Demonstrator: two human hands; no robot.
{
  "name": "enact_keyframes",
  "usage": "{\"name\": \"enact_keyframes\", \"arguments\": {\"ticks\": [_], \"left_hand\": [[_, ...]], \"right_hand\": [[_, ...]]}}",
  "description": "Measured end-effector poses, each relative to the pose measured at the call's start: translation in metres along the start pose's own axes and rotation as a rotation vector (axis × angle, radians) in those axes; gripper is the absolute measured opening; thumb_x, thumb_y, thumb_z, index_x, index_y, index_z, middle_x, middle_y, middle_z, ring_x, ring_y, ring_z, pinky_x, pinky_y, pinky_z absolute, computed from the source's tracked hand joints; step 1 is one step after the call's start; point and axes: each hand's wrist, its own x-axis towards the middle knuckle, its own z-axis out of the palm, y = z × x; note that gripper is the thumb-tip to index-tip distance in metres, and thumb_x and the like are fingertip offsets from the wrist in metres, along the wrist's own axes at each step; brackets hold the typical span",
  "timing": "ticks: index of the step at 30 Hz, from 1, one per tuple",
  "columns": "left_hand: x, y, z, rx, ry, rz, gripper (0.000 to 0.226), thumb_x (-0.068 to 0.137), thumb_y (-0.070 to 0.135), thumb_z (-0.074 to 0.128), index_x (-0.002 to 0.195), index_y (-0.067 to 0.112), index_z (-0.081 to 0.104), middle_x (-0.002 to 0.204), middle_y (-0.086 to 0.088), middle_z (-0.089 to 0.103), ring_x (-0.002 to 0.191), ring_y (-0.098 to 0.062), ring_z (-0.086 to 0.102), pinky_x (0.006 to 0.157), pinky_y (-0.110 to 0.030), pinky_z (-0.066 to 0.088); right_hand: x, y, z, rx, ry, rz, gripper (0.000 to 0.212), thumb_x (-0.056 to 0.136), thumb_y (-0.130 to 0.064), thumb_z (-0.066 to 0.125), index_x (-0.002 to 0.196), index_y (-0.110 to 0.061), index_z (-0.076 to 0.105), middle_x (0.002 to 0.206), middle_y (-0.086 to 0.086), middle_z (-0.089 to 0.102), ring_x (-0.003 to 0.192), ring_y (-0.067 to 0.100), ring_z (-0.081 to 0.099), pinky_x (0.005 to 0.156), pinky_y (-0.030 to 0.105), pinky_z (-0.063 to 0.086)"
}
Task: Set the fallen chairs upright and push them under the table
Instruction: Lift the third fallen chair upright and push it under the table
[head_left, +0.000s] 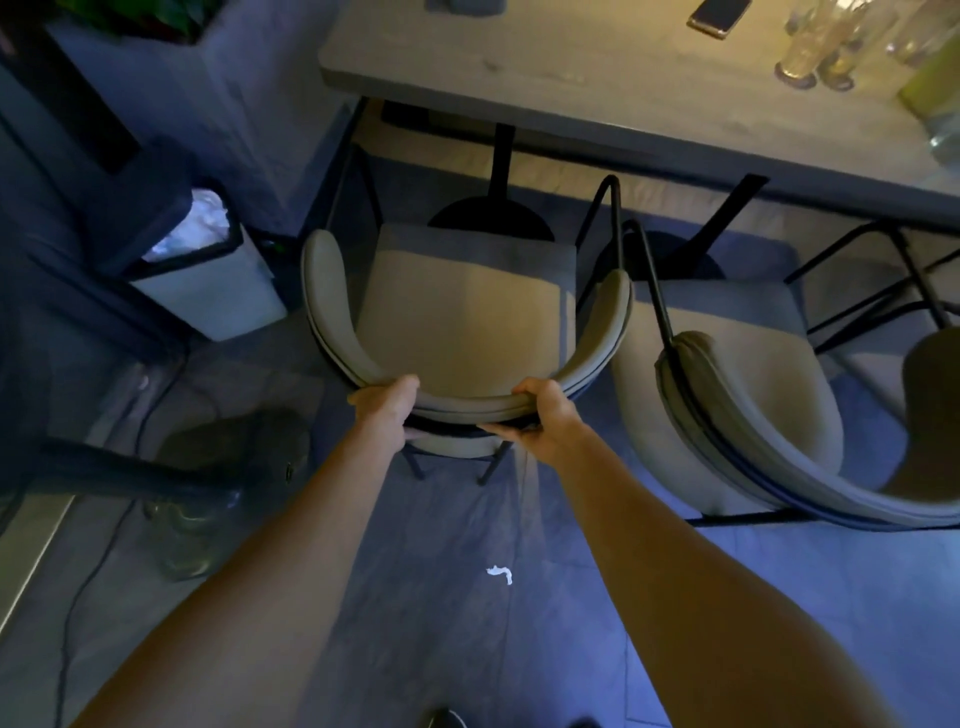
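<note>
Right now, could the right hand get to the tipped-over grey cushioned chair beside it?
Probably yes. The right hand grips the upright grey chair, and the tipped grey cushioned chair lies just to its right, with only bare floor between.

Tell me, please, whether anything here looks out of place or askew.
Yes. The chair on the right lies tipped on its side, black legs pointing toward the table, beside the upright chair that the left hand and right hand grip. A white scrap also lies on the floor.
</note>
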Motion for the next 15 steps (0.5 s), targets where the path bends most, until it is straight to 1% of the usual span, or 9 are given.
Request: {"name": "enact_keyframes", "arguments": {"ticks": [2, 3, 8, 15], "left_hand": [[0.004, 0.008, 0.005, -0.001, 0.023, 0.020, 0.067, 0.089, 0.021, 0.067, 0.148, 0.008, 0.038, 0.145, -0.010, 0.045, 0.127, -0.033, 0.048, 0.080, -0.053, 0.060], [0.006, 0.012, 0.008, -0.002, 0.028, 0.025, 0.067, 0.089, 0.021, 0.067, 0.147, 0.008, 0.037, 0.145, -0.010, 0.045, 0.127, -0.033, 0.048, 0.081, -0.054, 0.059], [0.015, 0.033, 0.021, 0.007, -0.005, 0.047, 0.062, 0.089, 0.024, 0.066, 0.144, 0.010, 0.039, 0.144, -0.010, 0.045, 0.127, -0.033, 0.048, 0.081, -0.051, 0.060], [0.027, 0.062, 0.039, 0.011, -0.032, 0.070, 0.065, 0.090, 0.027, 0.065, 0.148, 0.012, 0.039, 0.147, -0.008, 0.044, 0.129, -0.031, 0.048, 0.085, -0.052, 0.059]], "right_hand": [[0.006, -0.008, 0.004, 0.002, -0.003, -0.007, 0.056, 0.082, 0.005, 0.060, 0.134, -0.011, 0.048, 0.137, 0.022, 0.044, 0.115, 0.050, 0.050, 0.064, 0.062, 0.059], [0.009, -0.012, 0.006, 0.003, -0.004, -0.008, 0.056, 0.082, 0.005, 0.060, 0.134, -0.012, 0.048, 0.136, 0.022, 0.045, 0.114, 0.050, 0.050, 0.064, 0.062, 0.059], [0.024, -0.034, 0.016, 0.011, -0.001, -0.013, 0.056, 0.082, 0.004, 0.060, 0.134, -0.014, 0.047, 0.133, 0.022, 0.044, 0.114, 0.050, 0.050, 0.066, 0.062, 0.060], [0.043, -0.067, 0.031, -0.015, -0.016, -0.012, 0.052, 0.084, 0.004, 0.055, 0.131, -0.016, 0.045, 0.128, 0.021, 0.046, 0.104, 0.048, 0.053, 0.065, 0.061, 0.061]]}}
